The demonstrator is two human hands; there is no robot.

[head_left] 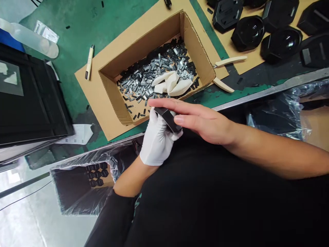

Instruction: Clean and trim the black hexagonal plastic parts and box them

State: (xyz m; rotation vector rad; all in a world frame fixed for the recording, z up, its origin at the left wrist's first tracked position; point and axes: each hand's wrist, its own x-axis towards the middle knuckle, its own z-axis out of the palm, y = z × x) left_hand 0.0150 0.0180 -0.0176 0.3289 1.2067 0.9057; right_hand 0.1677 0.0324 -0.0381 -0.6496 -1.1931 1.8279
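Observation:
My left hand (156, 137), in a white fabric glove, is shut on a small black oblong block (167, 119). My right hand (197, 118) is bare and reaches across from the right, its fingers stretched over the block and its thumb beside the block's end. Just beyond both hands stands a cardboard box (144, 44) holding many small grey metal and black pieces (156, 68). A crumpled white glove or cloth (172, 84) lies on top of them.
Cream-handled pliers (226, 72) lie right of the box on a green mat (61, 20). Black octagonal shells (248, 33) sit on cardboard at top right. A plastic-lined box (77, 185) stands lower left, a black case (31, 96) left, and a marker (89, 62) near the box.

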